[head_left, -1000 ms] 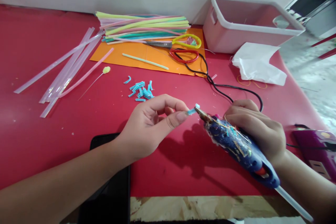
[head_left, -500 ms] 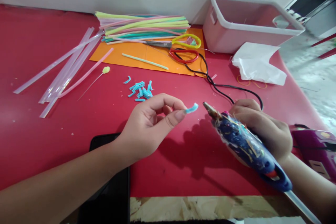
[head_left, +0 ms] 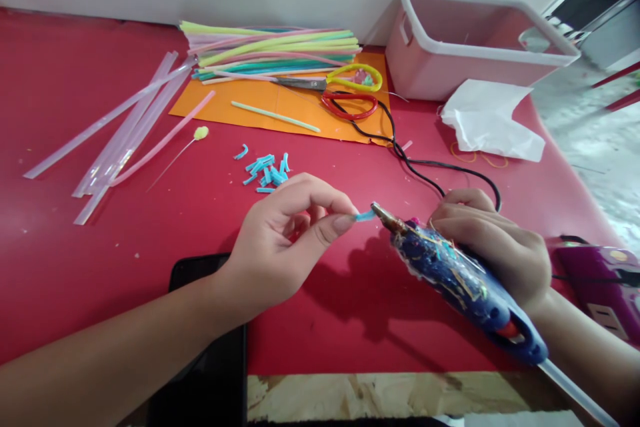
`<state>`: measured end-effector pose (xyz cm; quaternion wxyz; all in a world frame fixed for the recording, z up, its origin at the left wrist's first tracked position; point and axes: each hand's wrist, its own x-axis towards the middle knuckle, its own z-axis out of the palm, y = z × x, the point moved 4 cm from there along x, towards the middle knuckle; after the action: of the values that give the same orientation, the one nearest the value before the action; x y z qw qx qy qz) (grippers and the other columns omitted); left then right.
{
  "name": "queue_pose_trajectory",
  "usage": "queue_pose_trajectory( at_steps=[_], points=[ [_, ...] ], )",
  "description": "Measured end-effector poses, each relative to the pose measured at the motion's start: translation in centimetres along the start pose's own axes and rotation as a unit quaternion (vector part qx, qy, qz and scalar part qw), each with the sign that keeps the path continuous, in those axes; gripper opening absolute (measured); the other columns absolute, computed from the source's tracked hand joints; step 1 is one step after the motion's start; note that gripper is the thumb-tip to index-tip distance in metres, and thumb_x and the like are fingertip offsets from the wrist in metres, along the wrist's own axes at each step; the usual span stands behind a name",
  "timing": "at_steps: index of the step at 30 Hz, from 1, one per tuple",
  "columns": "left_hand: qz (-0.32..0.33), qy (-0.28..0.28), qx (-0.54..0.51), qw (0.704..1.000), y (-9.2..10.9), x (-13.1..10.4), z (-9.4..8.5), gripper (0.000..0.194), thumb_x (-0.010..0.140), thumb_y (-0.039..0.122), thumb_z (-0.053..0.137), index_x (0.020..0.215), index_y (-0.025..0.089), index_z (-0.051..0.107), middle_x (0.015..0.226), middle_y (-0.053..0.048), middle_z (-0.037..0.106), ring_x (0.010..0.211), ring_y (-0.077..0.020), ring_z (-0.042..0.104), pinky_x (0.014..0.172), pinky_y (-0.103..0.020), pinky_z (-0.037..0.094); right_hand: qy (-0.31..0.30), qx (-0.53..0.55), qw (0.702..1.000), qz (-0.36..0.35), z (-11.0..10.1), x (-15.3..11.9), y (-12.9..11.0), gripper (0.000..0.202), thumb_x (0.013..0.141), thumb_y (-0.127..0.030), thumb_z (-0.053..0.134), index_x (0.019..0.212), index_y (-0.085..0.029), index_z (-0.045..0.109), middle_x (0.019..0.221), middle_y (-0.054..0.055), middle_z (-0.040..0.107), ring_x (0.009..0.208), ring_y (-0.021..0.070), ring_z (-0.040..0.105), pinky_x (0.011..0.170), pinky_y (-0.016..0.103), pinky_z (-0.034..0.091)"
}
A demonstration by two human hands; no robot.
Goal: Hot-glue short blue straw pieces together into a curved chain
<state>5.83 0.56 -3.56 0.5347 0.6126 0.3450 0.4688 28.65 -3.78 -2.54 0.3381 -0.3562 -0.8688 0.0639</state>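
Between thumb and forefinger, my left hand [head_left: 293,240] pinches a short blue piece of pipe cleaner [head_left: 365,216]. Its free end meets the metal nozzle of a blue glue gun [head_left: 450,273], which my right hand [head_left: 500,247] grips from the far side. Dried glue strands coat the gun's body, and a clear glue stick [head_left: 575,390] pokes out of its rear. Just beyond my left hand lies a small pile of cut blue pipe cleaner pieces [head_left: 270,172]. A wire stem with a yellow fuzzy tip [head_left: 201,133] rests farther left.
Pipe cleaners [head_left: 275,53] and scissors [head_left: 353,90] lie on an orange sheet [head_left: 210,103]. Clear glue sticks [head_left: 123,123] are at left, a black phone [head_left: 210,360] under my left forearm. A pink bin [head_left: 440,73], white paper [head_left: 490,120] and purple power box [head_left: 595,280] occupy the right.
The glue gun has moved left and slightly down, so its nozzle now touches the blue piece's end. My left hand has stayed nearly still.
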Motion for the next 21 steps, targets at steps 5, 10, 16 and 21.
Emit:
queue_pose_trajectory(
  at_steps=[5,10,16,21],
  points=[
    [0.003,-0.009,0.003,1.0,-0.1,-0.16,-0.09,0.008,0.093,0.023,0.072,0.085,0.022,0.072,0.081,-0.002,0.06,0.075,-0.0155,0.054,0.065,-0.027,0.045,-0.001,0.003,1.0,-0.002,0.01,-0.01,0.08,0.01,0.101,-0.028,0.055,0.1,-0.019,0.06,0.072,0.001,0.063,0.06,0.0176,0.062,0.076,0.043,0.049],
    [0.001,-0.015,0.004,1.0,-0.13,-0.2,0.0,0.007,0.093,0.023,0.071,0.085,0.023,0.072,0.084,-0.003,0.061,0.079,-0.0162,0.056,0.065,-0.026,0.046,-0.001,0.01,1.0,0.013,0.03,-0.15,0.29,0.007,0.098,-0.025,0.057,0.1,-0.021,0.062,0.073,0.001,0.064,0.061,0.0185,0.063,0.076,0.044,0.049],
    [-0.041,0.006,0.01,0.999,0.18,-0.12,-0.01,0.011,0.091,0.022,0.071,0.08,0.019,0.067,0.078,-0.001,0.058,0.066,-0.0123,0.051,0.055,-0.024,0.041,0.033,0.001,0.999,0.031,-0.22,-0.3,0.16,0.009,0.093,-0.019,0.059,0.102,-0.022,0.062,0.069,-0.001,0.058,0.059,0.0195,0.059,0.074,0.043,0.048],
    [-0.11,-0.026,-0.043,0.993,0.02,-0.03,0.26,0.011,0.089,0.023,0.071,0.08,0.018,0.067,0.071,0.002,0.055,0.059,-0.0101,0.046,0.05,-0.023,0.037,0.002,-0.006,1.0,-0.013,0.1,0.24,-0.26,0.007,0.1,-0.024,0.054,0.097,-0.021,0.059,0.07,0.001,0.061,0.06,0.0181,0.061,0.074,0.042,0.047]
  ],
)
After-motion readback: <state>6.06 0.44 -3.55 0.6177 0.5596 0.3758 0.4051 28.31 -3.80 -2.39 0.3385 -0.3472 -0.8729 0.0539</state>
